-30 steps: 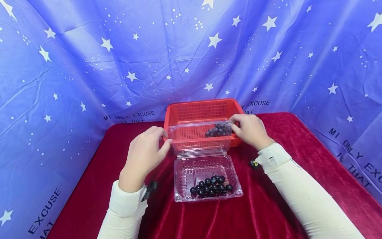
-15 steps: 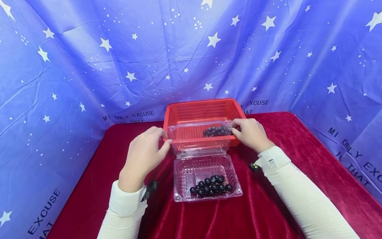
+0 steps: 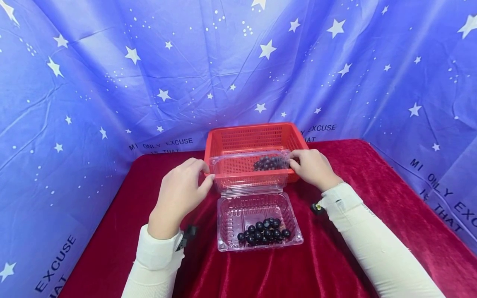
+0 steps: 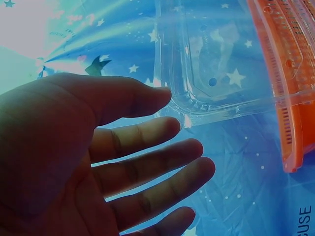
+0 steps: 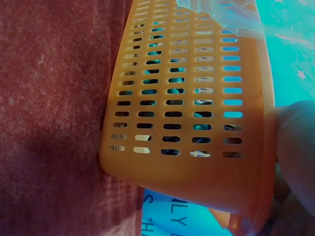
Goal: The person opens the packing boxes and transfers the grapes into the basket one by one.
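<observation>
A clear plastic clamshell box (image 3: 234, 207) lies open on the table with a bunch of dark grapes (image 3: 264, 231) in its base. Its raised lid (image 3: 231, 182) stands tilted in front of a red basket (image 3: 253, 126). My left hand (image 3: 179, 190) pinches the lid's left corner between thumb and forefinger; the other fingers are spread in the left wrist view. My right hand (image 3: 313, 165) reaches over the basket's right side, fingers curled at a second bunch of grapes (image 3: 269, 163) seen through the lid. The basket wall hides those fingertips in the right wrist view.
A dark red velvet cloth (image 3: 145, 182) covers the table. Behind and on both sides hangs a blue curtain (image 3: 208, 62) with white stars. The basket's perforated side wall (image 5: 187, 93) is close to the right wrist.
My right hand has come down a little at the basket's right side, and the bunch of grapes there has sunk lower and changed shape. The left hand and lid have stayed put.
</observation>
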The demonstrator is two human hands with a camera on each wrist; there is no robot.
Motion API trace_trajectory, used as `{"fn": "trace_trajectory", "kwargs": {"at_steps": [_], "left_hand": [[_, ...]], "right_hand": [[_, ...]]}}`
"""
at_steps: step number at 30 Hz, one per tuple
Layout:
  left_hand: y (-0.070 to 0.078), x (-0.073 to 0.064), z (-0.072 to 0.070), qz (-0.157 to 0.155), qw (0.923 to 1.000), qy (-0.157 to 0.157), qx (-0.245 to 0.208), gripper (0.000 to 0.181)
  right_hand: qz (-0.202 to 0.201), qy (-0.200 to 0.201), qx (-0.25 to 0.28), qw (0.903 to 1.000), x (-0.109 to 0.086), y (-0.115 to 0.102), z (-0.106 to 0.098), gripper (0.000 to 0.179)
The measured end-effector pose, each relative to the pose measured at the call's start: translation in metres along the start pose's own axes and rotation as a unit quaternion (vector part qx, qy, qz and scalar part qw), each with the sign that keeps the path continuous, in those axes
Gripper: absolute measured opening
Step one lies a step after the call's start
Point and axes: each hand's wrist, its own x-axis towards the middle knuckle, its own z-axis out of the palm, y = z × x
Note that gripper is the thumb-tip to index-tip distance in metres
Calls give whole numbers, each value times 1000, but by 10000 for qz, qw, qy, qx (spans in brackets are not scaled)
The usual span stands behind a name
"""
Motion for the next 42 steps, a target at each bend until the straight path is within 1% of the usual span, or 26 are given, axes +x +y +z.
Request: {"fn": "trace_trajectory", "kwargs": {"at_steps": [6,11,17,29,35,42], "left_hand": [[0,0,-1,-57,10000,-60,33,15],[0,0,-1,-82,9999,-61,39,16],[0,0,-1,-111,9999,-107,46,16],[0,0,0,-128,9998,-173,42,15],[0,0,0,-151,9997,-194,54,16],[0,-1,1,-140,9996,-217,74,15]], "right_hand": [[18,-10,-67,10000,-1,-1,1,19],[-22,68,-18,10000,-3,-1,2,22],[-16,31,25,10000,-5,-3,1,25],[-54,158,139,9998,-14,-6,-5,23],[-237,220,133,9994,-19,-7,-9,18],[-652,246,125,9975,-24,-10,-12,14]]}}
